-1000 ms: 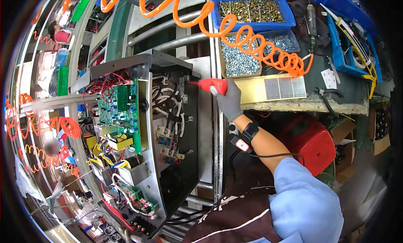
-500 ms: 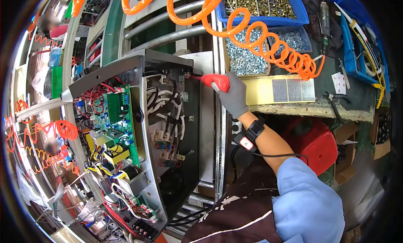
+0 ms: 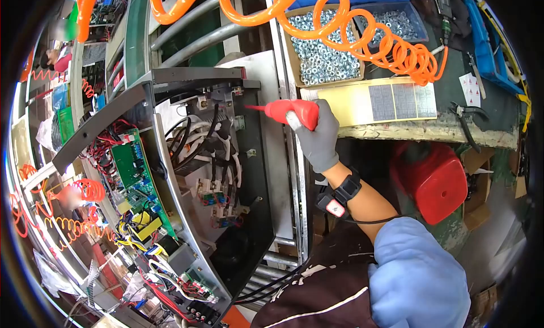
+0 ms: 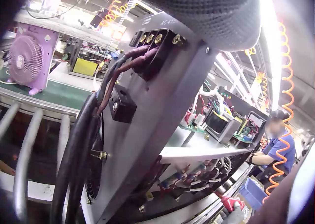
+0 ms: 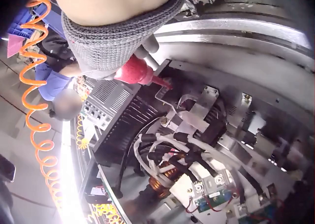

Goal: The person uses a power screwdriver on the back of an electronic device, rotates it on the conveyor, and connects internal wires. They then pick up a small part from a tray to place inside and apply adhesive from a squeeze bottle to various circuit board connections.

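Note:
My gloved right hand [image 3: 316,136] grips a red squeeze bottle [image 3: 294,113] with a thin tapered nozzle. That nozzle points over the near wall of a dark metal case [image 3: 260,203], between two small metal brackets [image 3: 239,123] on its inside. White and black cables [image 5: 167,140] and a copper coil [image 5: 158,184] lie within the case. A green circuit board [image 3: 136,169] with wiring stands along its far side. In the left wrist view, the grey-gloved left hand [image 4: 211,17] overlaps the case's end panel [image 4: 170,91]; its fingers are hidden. Thick black cables [image 4: 78,150] run from terminals on that panel.
Metal rollers [image 3: 198,41] run beneath the case. Boxes of nuts [image 3: 323,61], a yellow label sheet [image 3: 345,104] and pliers [image 3: 467,121] lie on the workbench to the right. Orange coiled hose [image 3: 391,50] hangs across above. A red stool [image 3: 439,189] stands below the bench.
The bottle's nozzle has shifted from the upper bracket towards the lower one beside it. The case appears further left and more turned in the head view, and the workbench has shifted upward.

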